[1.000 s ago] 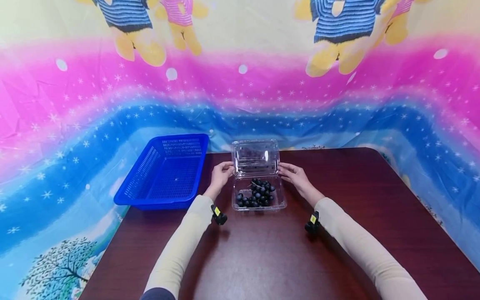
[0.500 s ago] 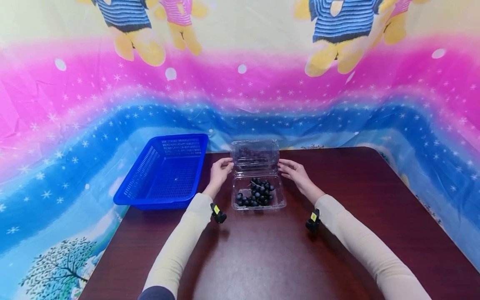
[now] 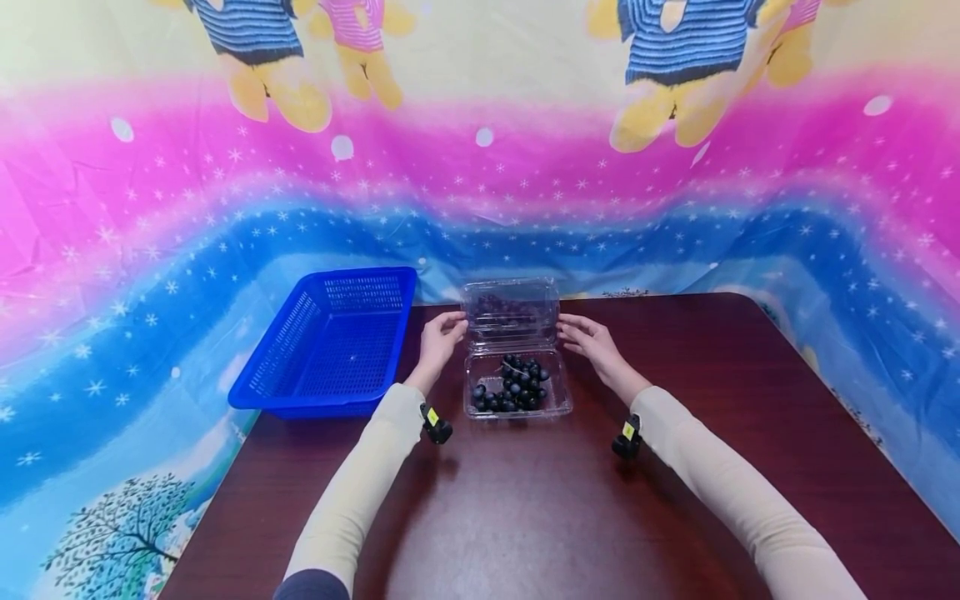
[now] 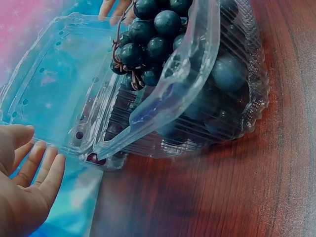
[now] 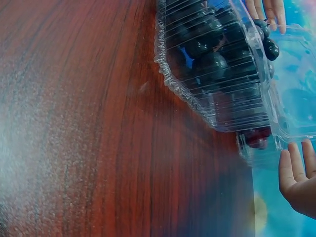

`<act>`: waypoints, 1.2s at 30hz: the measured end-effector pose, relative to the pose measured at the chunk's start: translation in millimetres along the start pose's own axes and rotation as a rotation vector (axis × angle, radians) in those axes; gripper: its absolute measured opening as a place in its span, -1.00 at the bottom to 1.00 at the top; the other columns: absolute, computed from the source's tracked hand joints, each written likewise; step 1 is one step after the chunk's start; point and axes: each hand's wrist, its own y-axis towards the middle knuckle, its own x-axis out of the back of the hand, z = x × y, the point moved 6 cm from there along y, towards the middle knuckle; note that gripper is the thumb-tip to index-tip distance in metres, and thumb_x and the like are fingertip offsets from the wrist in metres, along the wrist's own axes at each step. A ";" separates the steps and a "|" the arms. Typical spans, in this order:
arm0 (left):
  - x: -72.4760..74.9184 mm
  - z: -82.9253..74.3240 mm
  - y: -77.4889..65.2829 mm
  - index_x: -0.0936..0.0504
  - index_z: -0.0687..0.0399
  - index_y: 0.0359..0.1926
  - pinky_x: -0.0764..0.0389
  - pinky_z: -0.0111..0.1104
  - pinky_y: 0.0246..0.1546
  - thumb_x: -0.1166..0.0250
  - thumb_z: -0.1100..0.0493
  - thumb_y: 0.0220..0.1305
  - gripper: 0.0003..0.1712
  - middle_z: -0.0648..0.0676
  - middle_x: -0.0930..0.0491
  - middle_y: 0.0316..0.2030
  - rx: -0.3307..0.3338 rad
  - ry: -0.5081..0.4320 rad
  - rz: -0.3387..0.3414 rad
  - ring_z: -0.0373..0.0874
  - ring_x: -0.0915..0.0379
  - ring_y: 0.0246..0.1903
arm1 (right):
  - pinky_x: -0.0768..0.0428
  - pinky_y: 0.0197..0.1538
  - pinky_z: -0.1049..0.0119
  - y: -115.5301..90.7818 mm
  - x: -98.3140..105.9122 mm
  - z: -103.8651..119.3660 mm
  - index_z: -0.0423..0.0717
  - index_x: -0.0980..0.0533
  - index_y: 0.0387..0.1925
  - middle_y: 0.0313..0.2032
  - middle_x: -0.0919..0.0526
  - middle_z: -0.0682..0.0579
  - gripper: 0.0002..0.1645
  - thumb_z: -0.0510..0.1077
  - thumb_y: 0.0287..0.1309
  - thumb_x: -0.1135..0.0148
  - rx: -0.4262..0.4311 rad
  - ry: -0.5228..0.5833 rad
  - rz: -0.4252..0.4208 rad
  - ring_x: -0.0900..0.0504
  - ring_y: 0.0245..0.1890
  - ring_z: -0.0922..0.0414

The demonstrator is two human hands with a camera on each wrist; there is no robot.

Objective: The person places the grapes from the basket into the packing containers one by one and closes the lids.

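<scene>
A hinged clear plastic clamshell box (image 3: 480,409) stands on the table with its lid (image 3: 512,304) raised at the back. Dark grapes (image 3: 517,387) on a stem lie in its base. My left hand (image 3: 440,340) is at the lid's left edge; in the left wrist view its fingers (image 4: 49,177) are fairly straight, tips right at the rim. At the opposite edge is my right hand (image 3: 595,343), whose extended fingers (image 5: 296,163) point at the lid's rim in the right wrist view. Dark reddish shapes show through the lid.
To the left of the box, a blue plastic basket (image 3: 322,408) with slotted walls stands at the back corner of the brown table (image 3: 517,517). A printed cloth (image 3: 480,192) hangs close behind and beside the table.
Both hands have risen slightly along the lid's side edges. The lid has tilted a little, its bright glare is gone, and the dark shapes behind it show more clearly. Box base and grapes stay put.
</scene>
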 end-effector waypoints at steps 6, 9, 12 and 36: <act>0.4 -4.9 -1.8 -0.56 0.36 -0.01 -0.61 -0.27 -0.15 -0.20 0.18 0.27 -0.64 0.38 -0.58 -0.12 -0.023 -0.041 -0.003 0.21 -0.56 -0.14 | -0.31 0.24 -0.03 -1.3 -0.2 5.6 -0.24 -0.28 0.26 0.21 -0.34 -0.33 -0.44 -0.08 0.31 -0.04 0.009 0.008 -0.008 -0.48 0.10 -0.04; 0.5 -5.7 -2.8 -0.56 0.37 -0.02 -0.60 -0.23 -0.13 -0.18 0.12 0.29 -0.61 0.45 -0.55 -0.10 -0.018 -0.067 -0.005 0.27 -0.53 -0.11 | -0.29 0.25 -0.03 -3.6 -1.0 9.0 -0.26 -0.26 0.27 0.22 -0.32 -0.35 -0.45 -0.11 0.32 -0.02 0.001 0.024 -0.001 -0.39 0.17 -0.15; 2.1 -11.2 -6.3 -0.58 0.36 -0.04 -0.57 -0.14 -0.08 -0.15 0.10 0.31 -0.62 0.48 -0.53 -0.11 -0.010 -0.098 0.000 0.30 -0.52 -0.10 | -0.25 0.27 -0.06 -8.6 -3.6 16.6 -0.31 -0.22 0.29 0.23 -0.27 -0.39 -0.45 -0.16 0.34 0.02 -0.003 0.035 0.012 -0.30 0.21 -0.23; 6.5 -18.7 -4.3 -0.60 0.46 -0.14 -0.59 -0.11 -0.15 0.02 -0.10 0.39 -0.38 0.42 -0.59 -0.20 0.050 -0.066 -0.056 0.23 -0.56 -0.17 | -0.33 0.21 -0.08 -0.4 2.0 24.5 -0.28 -0.34 0.20 0.11 -0.42 -0.33 -0.28 0.20 0.27 0.01 -0.006 -0.055 -0.086 -0.45 0.09 -0.19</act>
